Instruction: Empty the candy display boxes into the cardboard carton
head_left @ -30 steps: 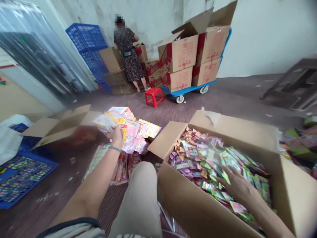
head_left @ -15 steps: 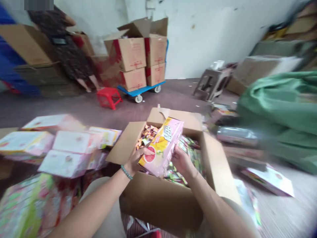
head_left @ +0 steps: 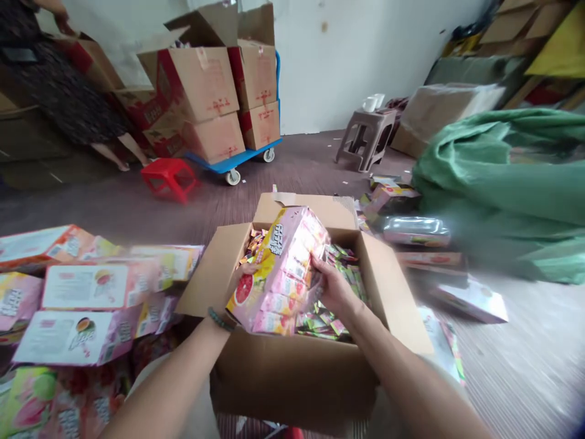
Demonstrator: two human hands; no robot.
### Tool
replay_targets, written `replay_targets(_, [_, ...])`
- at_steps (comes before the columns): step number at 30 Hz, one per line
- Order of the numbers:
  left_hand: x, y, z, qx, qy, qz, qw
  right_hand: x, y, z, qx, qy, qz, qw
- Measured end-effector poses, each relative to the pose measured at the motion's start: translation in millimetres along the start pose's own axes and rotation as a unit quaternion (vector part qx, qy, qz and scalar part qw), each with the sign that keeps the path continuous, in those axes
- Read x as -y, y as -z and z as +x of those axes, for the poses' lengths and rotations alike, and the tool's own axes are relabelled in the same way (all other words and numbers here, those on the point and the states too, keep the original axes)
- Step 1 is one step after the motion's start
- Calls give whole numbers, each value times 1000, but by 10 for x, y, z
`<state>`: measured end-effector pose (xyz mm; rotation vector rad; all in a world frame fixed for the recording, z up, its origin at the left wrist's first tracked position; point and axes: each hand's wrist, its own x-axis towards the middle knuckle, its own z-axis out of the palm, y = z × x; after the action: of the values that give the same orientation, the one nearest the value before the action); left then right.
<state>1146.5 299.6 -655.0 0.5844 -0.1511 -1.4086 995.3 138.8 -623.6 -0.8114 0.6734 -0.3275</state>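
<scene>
Over the open cardboard carton (head_left: 292, 378) I hold a pink and yellow packet box (head_left: 274, 262) with a grapefruit picture, tilted so its side with rows of small pink packets faces me. My left hand (head_left: 241, 281), with a bead bracelet at the wrist, is closed on the box's left side. On the right, my right hand (head_left: 333, 285) has its fingers bent at the packet side; clear film seems to lie by them. Inside the carton are green sachets (head_left: 350, 271) on the right and orange-purple sachets (head_left: 250, 249) at the left.
Printed boxes (head_left: 86, 286) are piled at my left. At right lie a clear plastic-wrapped pack (head_left: 415, 230) and a green sack (head_left: 498, 177). Ahead stand a red stool (head_left: 168, 177), a trolley (head_left: 235, 160) with cartons and a grey stool (head_left: 368, 134). A person (head_left: 59, 91) stands back left.
The box in my hands has turned, so its side with the packet rows now shows instead of mostly the printed face. My view has swung to the right.
</scene>
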Motion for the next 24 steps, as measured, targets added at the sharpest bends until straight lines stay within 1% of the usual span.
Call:
replay_targets(2, [-59, 16, 9, -55, 3, 26, 998, 34, 17, 56, -37, -16, -34, 999])
replay_targets(3, [-92, 2, 6, -69, 10, 47, 996, 52, 28, 81, -59, -16, -48, 997])
replay_targets(4, [-122, -24, 2, -70, 16, 67, 995, 71, 41, 101, -83, -7, -62, 995])
replay_targets(6, [-161, -91, -2, -53, 12, 98, 994, 105, 83, 131, -126, 17, -88, 988])
replay_targets(8, [-160, -141, 29, -47, -12, 120, 992, 128, 153, 158, -151, 37, -107, 982])
replay_targets(11, [-110, -144, 154, -69, -67, 136, 986, 128, 301, 234, -179, 53, -126, 974])
replay_targets(13, [-90, -128, 250, -77, -94, 138, 983, 96, 390, 310, -198, 52, -130, 970])
replay_targets(15, [-108, -132, 310, -68, -89, 143, 983, 37, 439, 388, -196, 37, -122, 972])
replay_targets(19, [-205, -181, 326, -35, -45, 147, 987, -121, 407, 489, -149, 0, -104, 983])
replay_targets(21, [-229, -195, 330, -36, -33, 142, 989, -179, 369, 515, -136, -6, -98, 986])
replay_targets(24, [-235, -210, 327, -56, -6, 133, 990, -192, 324, 529, -148, 1, -96, 984])
